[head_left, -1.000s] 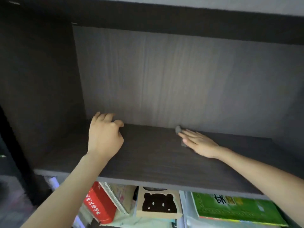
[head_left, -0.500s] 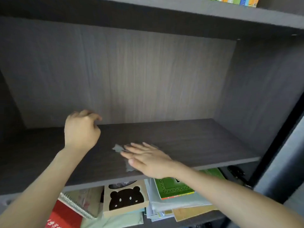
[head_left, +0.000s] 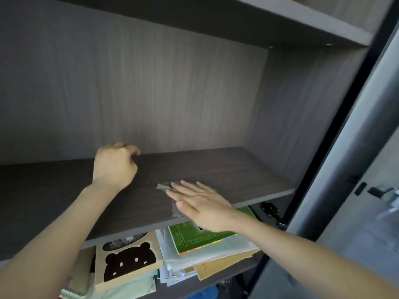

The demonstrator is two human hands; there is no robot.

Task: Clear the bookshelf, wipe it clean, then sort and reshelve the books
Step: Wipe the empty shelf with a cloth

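Dark wood shelf (head_left: 226, 169), bare board. Right hand (head_left: 200, 203) lies flat, fingers straight and together, pressing a small grey cloth (head_left: 164, 187) onto the board near its front edge; the cloth's corner pokes out past the fingertips. Left hand (head_left: 114, 167) rests farther back, near the rear panel, fingers curled under, nothing visible in its grip. On the shelf below, books lie stacked flat: a tan bear-cover book (head_left: 129, 260) at left, a green book (head_left: 194, 236) on loose papers at right.
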